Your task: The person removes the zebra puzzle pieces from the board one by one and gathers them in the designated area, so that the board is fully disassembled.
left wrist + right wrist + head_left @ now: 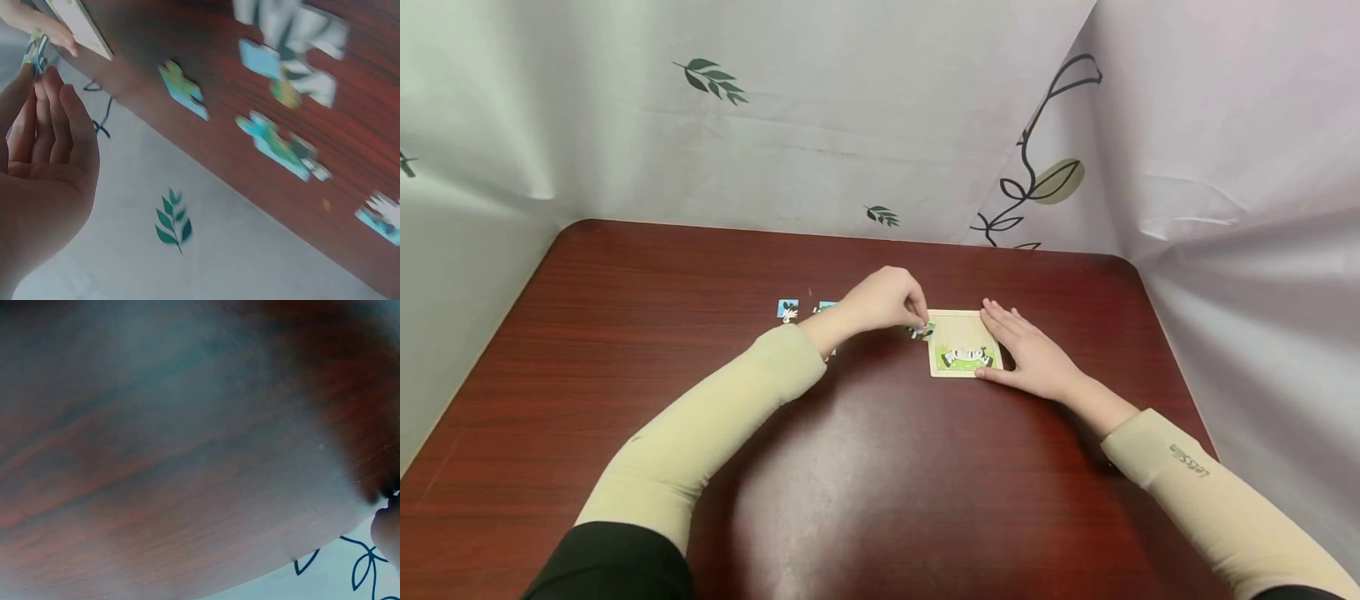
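A small jigsaw puzzle piece (pixel 929 330) with green and dark patches is pinched between the thumb and fingertips of my left hand (pixel 883 300), right at the left edge of the wooden puzzle tray (pixel 951 323). In the left wrist view the same piece stands on edge in the fingertips. Joined pieces (pixel 966 358) showing a striped zebra body on green fill the tray's near part. My right hand (pixel 1033 354) rests along the tray's right side, fingers extended up the edge and thumb at the near corner. Only a bit of that hand shows in the right wrist view.
Several loose puzzle pieces lie left of the tray, among them a blue one (pixel 787 309) and one partly behind my left wrist (pixel 827 306). The left wrist view shows a green-and-blue piece (pixel 181 90) and others spread nearby. A white curtain (pixel 850 125) hangs behind the table (pixel 925 483).
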Tool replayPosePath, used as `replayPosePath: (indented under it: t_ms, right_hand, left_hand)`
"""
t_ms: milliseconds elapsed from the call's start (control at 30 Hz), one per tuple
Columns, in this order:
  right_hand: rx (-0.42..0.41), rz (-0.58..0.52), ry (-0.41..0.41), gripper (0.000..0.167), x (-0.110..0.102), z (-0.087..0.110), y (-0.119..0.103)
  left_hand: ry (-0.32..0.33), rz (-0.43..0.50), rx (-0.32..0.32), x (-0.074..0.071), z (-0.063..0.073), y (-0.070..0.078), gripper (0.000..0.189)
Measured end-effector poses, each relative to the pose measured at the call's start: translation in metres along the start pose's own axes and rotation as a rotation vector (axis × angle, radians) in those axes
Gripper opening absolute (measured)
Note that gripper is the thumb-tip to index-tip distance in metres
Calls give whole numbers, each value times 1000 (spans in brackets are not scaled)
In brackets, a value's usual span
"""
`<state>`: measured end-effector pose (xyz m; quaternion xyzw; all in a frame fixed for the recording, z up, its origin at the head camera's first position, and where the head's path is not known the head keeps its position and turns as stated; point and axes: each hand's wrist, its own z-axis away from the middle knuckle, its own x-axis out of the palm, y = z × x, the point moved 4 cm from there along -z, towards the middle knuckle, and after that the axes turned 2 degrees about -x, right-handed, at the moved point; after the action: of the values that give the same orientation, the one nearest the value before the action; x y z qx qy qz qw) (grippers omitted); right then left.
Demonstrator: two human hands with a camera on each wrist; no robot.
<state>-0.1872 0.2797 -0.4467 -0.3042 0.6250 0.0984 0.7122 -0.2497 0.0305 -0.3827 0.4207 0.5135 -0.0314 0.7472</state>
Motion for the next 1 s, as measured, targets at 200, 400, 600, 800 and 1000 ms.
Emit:
replayPosePath:
  t_ms: [200,400,600,800,1000]
  right_hand:
    - [1,4,-9,103,1,0,0]
    - [6,7,-15,103,2,0,1]
    - [-1,9,-13,103,3,-1,2]
    - [-13,15,-2,103,2,0,2]
    - [-10,17,-2,103,3,0,3]
  left_hand:
    - [0,-30,-61,-10,16,-19,6]
    - [-4,-38,-51,-9,28,-34,5]
    - [-11,-38,-57,-3,39,-48,5]
    - [2,-39,-48,4,45,-59,5]
    - [15,-6,-34,4,47,-63,6]
